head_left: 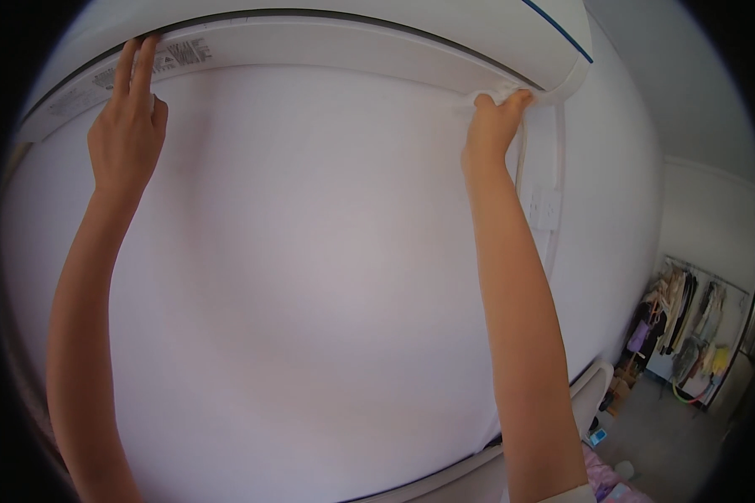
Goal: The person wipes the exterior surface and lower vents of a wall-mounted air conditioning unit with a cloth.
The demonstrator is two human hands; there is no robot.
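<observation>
Fingers straight, my left hand touches the AC, high on the wall; my right hand seems to pinch white cloth. I'd expect stiff, slick plastic, best held along its lower lip.

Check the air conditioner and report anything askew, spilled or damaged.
Nothing stands out. The air conditioner shows no visible crack or spill, and its bowed edge fits the fisheye view. The left hand and right hand are at its lower side.
</observation>
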